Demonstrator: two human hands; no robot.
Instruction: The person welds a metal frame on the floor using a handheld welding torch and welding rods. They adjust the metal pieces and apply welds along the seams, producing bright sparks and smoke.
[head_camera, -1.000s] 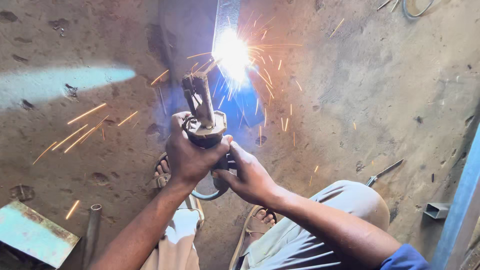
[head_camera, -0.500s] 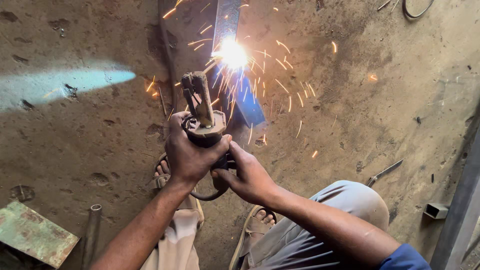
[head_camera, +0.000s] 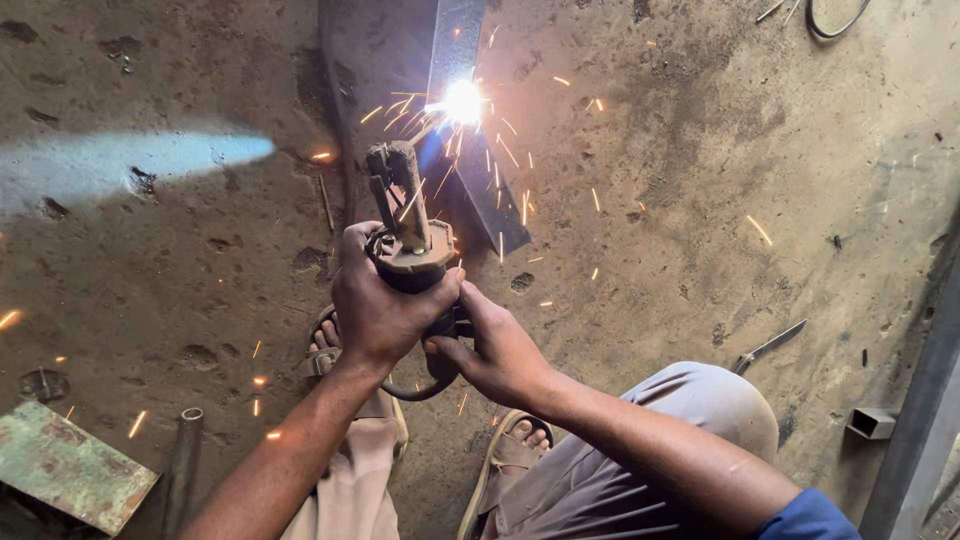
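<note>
left hand (head_camera: 378, 305): fingers wrapped round welding holder (head_camera: 408, 235) | right hand (head_camera: 497, 350): fingers gripping its handle | sparks at steel bar (head_camera: 452, 50) on floor (head_camera: 700, 200)

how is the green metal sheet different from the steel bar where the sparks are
The green metal sheet is broad, flat, rusty and painted green, lying at the lower left. The steel bar is long, narrow and dark grey, running up the middle of the floor. Sparks burst on the bar; only stray ones fall near the sheet. Both lie on the dirt floor.
</note>
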